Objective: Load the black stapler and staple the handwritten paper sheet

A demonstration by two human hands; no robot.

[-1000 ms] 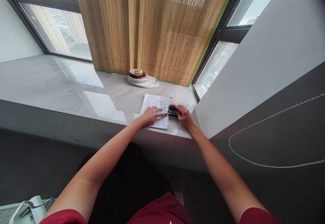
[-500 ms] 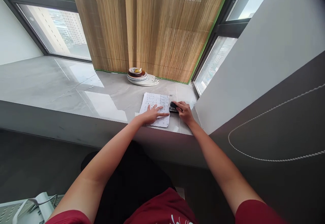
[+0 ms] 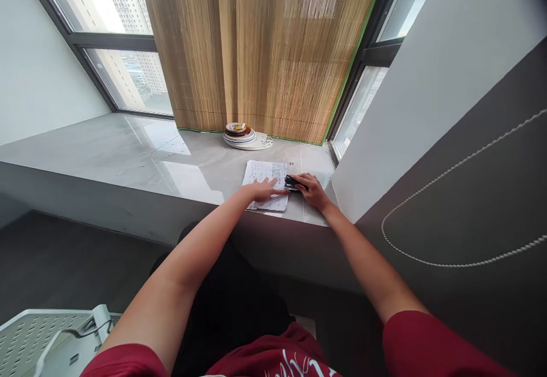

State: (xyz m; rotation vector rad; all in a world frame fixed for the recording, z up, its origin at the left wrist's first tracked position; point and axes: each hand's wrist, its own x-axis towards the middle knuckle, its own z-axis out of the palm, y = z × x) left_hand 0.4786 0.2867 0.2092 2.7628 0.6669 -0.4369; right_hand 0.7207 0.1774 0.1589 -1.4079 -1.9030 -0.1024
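Sheets of paper (image 3: 260,170) covered in writing lie near the front edge of the windowsill. My left hand (image 3: 264,189) rests flat on them with its fingers spread, the index finger pointing toward the right edge. At that right edge sits a black stapler (image 3: 292,182), its front end against the paper. My right hand (image 3: 313,190) is closed around the stapler's rear part and partly hides it. Whether the stapler's jaw is pressed down on the paper I cannot make out.
A stack of plates (image 3: 240,138) stands behind the paper, against a bamboo blind (image 3: 265,52). A wall (image 3: 384,138) closes in on the right, with a hanging bead cord (image 3: 401,254). At the lower left is a white perforated rack (image 3: 55,337).
My view has shifted and tilted a little. The stapler and my right hand stay at the paper's right edge, and my left hand still presses on the sheets.
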